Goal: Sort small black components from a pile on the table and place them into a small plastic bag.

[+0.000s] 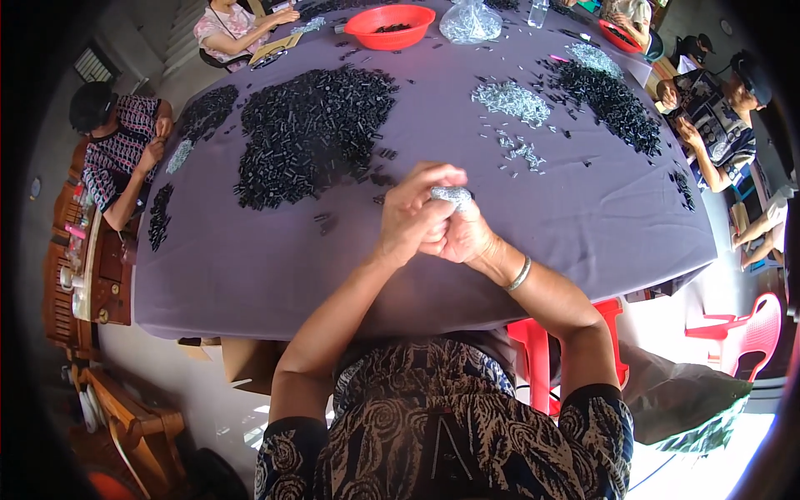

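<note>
One head-worn fisheye looks down and forward across the table (250, 283) from its near side.

A long table is covered by a purplish-grey tablecloth (250, 287), creased toward its right side. Left of centre lies a broad pile of short black tubes (312, 137), with strays around it. Right of centre sits a heap of clear tubes (512, 102), thinning into a loose scatter nearer the front. Other black heaps and clear heaps lie along both side edges. Toward the far end stand a red plastic basin (388, 41), a knotted clear plastic bag (471, 25) and a clear bottle (537, 13).
</note>
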Demonstrator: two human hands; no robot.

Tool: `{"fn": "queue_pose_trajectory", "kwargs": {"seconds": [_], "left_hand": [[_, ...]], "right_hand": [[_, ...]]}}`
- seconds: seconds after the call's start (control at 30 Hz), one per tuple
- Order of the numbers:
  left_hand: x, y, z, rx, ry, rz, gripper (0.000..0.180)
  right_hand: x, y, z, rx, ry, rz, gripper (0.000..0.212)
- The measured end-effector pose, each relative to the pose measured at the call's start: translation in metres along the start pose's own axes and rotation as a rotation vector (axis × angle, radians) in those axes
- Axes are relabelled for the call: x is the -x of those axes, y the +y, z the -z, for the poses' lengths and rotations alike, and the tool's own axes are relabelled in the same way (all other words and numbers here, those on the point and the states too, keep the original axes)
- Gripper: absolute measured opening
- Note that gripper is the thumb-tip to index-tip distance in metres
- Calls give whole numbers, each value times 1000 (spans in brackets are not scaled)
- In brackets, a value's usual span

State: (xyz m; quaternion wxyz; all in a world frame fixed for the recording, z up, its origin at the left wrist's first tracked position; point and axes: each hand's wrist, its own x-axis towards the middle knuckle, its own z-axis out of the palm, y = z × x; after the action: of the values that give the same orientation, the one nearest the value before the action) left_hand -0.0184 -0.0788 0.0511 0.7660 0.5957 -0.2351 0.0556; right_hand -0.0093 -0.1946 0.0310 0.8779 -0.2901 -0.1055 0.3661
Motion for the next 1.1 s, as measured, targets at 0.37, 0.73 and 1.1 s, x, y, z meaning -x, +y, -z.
{"fn": "queue_pose_trajectory", "kwargs": {"seconds": [0.37,0.73,1.1], "left_hand": [[2,-11,-11,128,32,-45,14],[36,-4,19,-146,86,-49,17],[59,14,128,-1247,333,-166,15]], "right_hand": [[0,5,9,-32,-98,84,37],[-2,7,17,-17,-114,-168,28],[-14,-32,6,704,550,328,33]]}}
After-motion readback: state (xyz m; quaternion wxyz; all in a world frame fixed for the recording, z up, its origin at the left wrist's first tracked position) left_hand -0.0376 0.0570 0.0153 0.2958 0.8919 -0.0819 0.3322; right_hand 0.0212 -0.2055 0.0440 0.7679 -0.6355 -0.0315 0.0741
